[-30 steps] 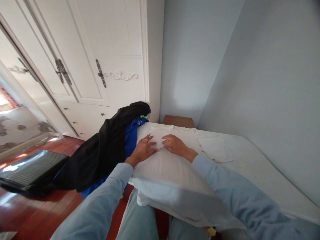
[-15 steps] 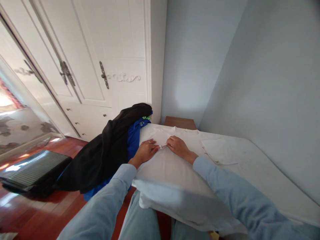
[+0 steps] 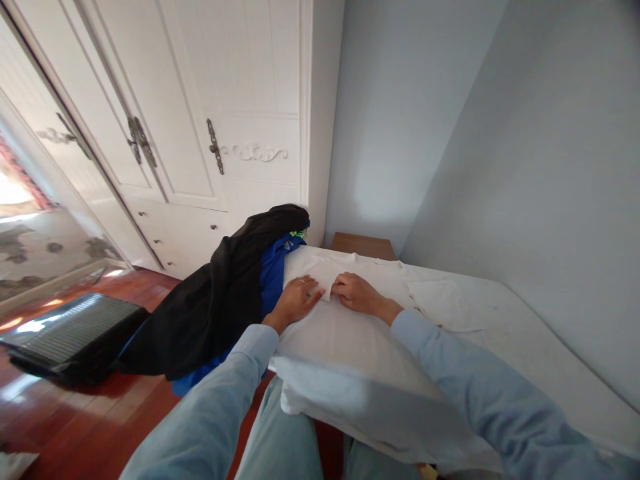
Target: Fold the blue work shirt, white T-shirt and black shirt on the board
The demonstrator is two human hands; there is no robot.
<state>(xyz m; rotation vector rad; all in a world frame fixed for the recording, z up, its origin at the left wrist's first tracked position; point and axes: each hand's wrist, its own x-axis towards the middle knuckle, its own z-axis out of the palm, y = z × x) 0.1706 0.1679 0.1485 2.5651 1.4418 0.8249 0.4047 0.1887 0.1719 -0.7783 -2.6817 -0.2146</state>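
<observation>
A white garment (image 3: 340,340) lies spread over a white-covered table (image 3: 520,353), its near part hanging down over the front edge. My left hand (image 3: 299,300) rests on the cloth with fingers stretched out and thumb pointing to the right. Beside it, my right hand (image 3: 356,293) has curled fingers pressed together on the fabric. A small flap of white cloth shows between the two hands. Farther right, a folded section of white fabric (image 3: 445,303) lies flat.
Black clothing (image 3: 220,300) and blue clothing (image 3: 273,270) drape over the table's left end. Behind stand a white wardrobe (image 3: 255,80) and a brown wooden piece (image 3: 364,245). A dark case with a ribbed top (image 3: 80,333) lies on the reddish wooden floor (image 3: 95,433).
My left fingers have flattened, and the thumb has let go of the pinched cloth. The fold between my hands has dropped flatter. My view has shifted slightly left.
</observation>
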